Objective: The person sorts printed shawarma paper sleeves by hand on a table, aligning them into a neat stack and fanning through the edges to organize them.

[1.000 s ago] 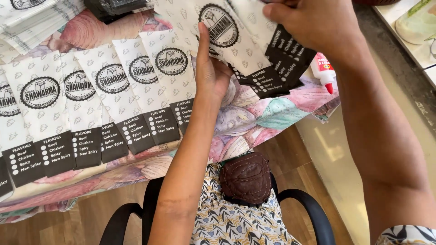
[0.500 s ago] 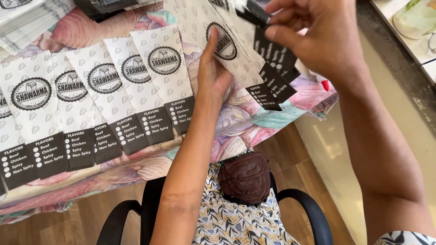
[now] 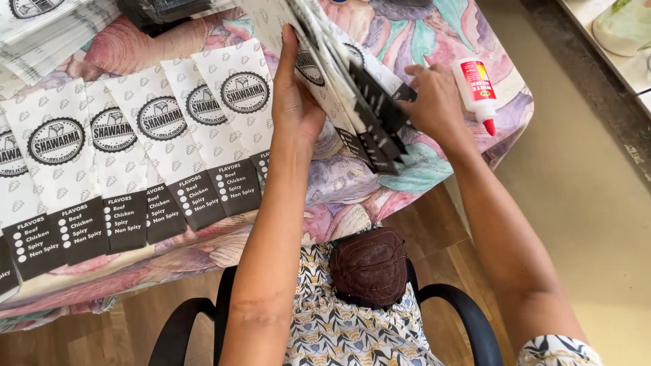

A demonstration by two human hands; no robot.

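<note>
From the head camera we see our left hand at upper centre, fingers straight and flat against the near face of a fanned stack of paper bags, thumb behind it as far as we can tell. The stack stands on edge, tilted, its long axis running from the top centre of the frame down and right, with the black printed ends pointing to the lower right. Our right hand sits just right of the stack, fingers curled in toward the black ends; whether they pinch a bag we cannot tell. To the left, a row of bags lies flat and overlapping like shingles across the tablecloth, each a long white strip with a faint grey pattern, a round black-and-white badge in the middle and a black band with white checklist print at the near end. The cloth is glossy, with pink, teal and purple flowers. A small white glue bottle with a red label and red tip lies at upper right, tip toward us. A brown mesh pouch rests on our lap at lower centre.
</note>
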